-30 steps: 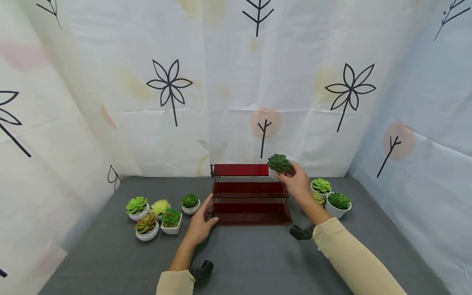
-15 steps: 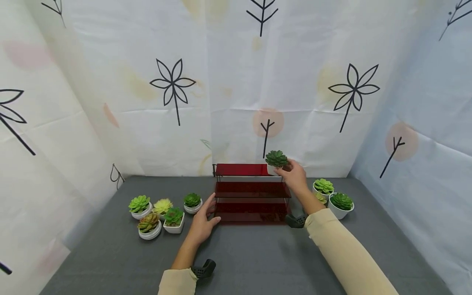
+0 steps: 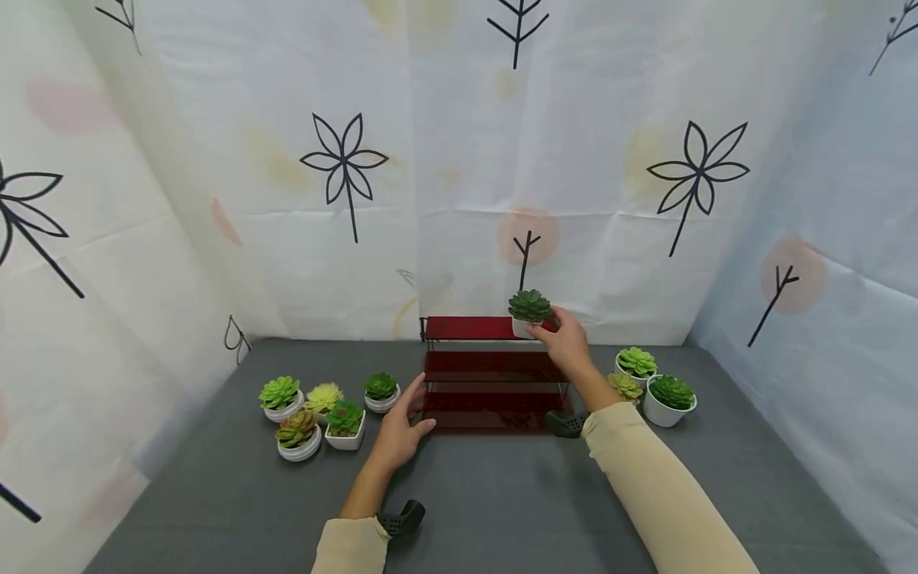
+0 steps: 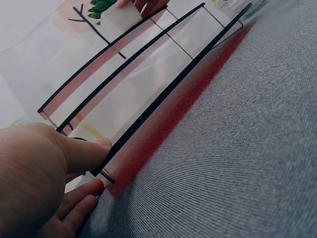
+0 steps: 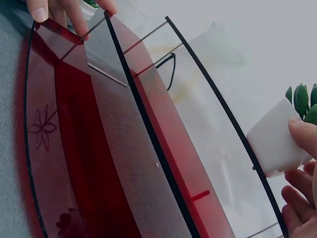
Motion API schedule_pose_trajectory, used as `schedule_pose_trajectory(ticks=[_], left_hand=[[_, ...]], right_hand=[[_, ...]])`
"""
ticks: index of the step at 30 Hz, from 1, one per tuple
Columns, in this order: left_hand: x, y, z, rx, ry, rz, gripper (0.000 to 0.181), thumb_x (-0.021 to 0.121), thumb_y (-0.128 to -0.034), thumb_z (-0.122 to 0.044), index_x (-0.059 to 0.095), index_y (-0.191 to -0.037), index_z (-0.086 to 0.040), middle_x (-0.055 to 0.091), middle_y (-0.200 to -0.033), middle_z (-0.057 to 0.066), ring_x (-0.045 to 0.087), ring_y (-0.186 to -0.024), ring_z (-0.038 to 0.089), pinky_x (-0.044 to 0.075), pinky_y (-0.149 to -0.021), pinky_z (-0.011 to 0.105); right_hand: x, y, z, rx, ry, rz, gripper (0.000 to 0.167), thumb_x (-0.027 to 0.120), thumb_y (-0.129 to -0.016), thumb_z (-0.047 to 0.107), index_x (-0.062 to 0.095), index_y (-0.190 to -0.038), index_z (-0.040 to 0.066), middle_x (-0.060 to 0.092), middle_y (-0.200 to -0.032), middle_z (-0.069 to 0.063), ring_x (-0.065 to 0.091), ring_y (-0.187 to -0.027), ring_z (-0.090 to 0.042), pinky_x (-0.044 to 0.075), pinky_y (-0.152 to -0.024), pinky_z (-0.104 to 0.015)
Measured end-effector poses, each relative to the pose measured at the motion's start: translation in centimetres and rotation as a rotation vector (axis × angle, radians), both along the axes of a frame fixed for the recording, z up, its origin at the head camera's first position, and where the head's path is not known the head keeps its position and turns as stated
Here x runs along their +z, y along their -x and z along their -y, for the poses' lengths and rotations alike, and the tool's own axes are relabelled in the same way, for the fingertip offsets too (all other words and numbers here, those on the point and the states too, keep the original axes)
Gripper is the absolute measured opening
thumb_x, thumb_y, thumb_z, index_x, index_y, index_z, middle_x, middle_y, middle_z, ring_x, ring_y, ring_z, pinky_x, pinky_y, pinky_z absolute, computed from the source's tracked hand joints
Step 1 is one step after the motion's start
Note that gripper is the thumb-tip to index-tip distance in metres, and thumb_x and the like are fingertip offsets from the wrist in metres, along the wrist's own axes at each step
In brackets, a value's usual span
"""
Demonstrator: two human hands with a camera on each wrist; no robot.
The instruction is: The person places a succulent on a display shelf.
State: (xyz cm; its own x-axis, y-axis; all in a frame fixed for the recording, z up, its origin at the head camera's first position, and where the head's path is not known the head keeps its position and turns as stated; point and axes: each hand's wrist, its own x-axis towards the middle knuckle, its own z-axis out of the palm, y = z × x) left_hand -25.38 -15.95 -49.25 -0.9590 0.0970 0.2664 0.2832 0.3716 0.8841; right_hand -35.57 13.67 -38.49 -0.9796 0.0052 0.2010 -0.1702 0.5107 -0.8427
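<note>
While the rack (image 3: 495,366) is touched by the loosely spread left hand (image 3: 399,430), the pot (image 3: 523,328) pinched in the right hand (image 3: 569,344) should be eased level onto the top shelf (image 3: 466,328).

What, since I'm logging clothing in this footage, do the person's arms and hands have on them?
The left sleeve and right sleeve are plain and cream. Near the cuffs are a left wrist device and right wrist device, both black, curved and marked with small dots. No glove shows on the left hand or right hand.
</note>
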Motion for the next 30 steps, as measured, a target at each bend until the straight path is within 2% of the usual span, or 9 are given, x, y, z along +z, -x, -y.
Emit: schedule_pose_trajectory(ticks=[3, 11, 18, 25, 30], left_hand=[[-0.1, 0.0, -0.1, -0.003, 0.000, 0.000, 0.079, 0.067, -0.0886, 0.003, 0.030, -0.154, -0.019, 0.046, -0.144, 0.018, 0.049, -0.123, 0.037, 0.036, -0.102, 0.054], [0.0, 0.1, -0.3, -0.007, -0.007, -0.016, 0.078, 0.066, -0.0878, 0.007, 0.031, -0.154, -0.016, 0.047, -0.143, 0.020, 0.050, -0.122, 0.039, 0.037, -0.101, 0.055], [0.2, 0.0, -0.5, -0.014, -0.025, -0.004, 0.078, 0.065, -0.0874, 0.009, 0.031, -0.154, -0.014, 0.047, -0.142, 0.020, 0.049, -0.123, 0.039, 0.036, -0.102, 0.056], [0.5, 0.0, -0.3, -0.006, -0.030, 0.004, 0.078, 0.064, -0.0870, 0.011, 0.032, -0.153, -0.014, 0.047, -0.142, 0.020, 0.049, -0.123, 0.039, 0.035, -0.102, 0.056], [0.4, 0.0, -0.1, -0.005, -0.033, 0.012, 0.078, 0.064, -0.0872, 0.011, 0.031, -0.153, -0.015, 0.046, -0.143, 0.019, 0.049, -0.124, 0.039, 0.035, -0.102, 0.056]], right_hand=[[0.0, 0.1, 0.3, 0.002, 0.005, 0.017, 0.070, 0.069, -0.092, 0.027, 0.036, -0.147, 0.000, 0.046, -0.143, -0.023, 0.041, -0.133, -0.036, 0.036, -0.105, -0.050], [0.3, 0.4, 0.9, 0.030, -0.075, 0.028, 0.073, 0.065, -0.094, 0.032, 0.032, -0.150, 0.000, 0.034, -0.152, -0.022, 0.030, -0.139, -0.037, 0.029, -0.109, -0.052], [0.5, 0.7, 1.1, 0.060, -0.075, 0.015, 0.077, 0.067, -0.091, 0.044, 0.037, -0.148, 0.002, 0.041, -0.146, -0.022, 0.034, -0.135, -0.040, 0.030, -0.106, -0.057], [0.3, 1.4, 1.4, 0.109, -0.069, 0.004, 0.069, 0.064, -0.095, 0.032, 0.035, -0.149, 0.001, 0.041, -0.147, -0.022, 0.034, -0.137, -0.038, 0.028, -0.109, -0.055], [0.2, 1.3, 2.0, 0.110, -0.074, -0.011, 0.067, 0.065, -0.095, 0.030, 0.036, -0.148, 0.001, 0.044, -0.145, -0.022, 0.036, -0.135, -0.037, 0.028, -0.109, -0.055]])
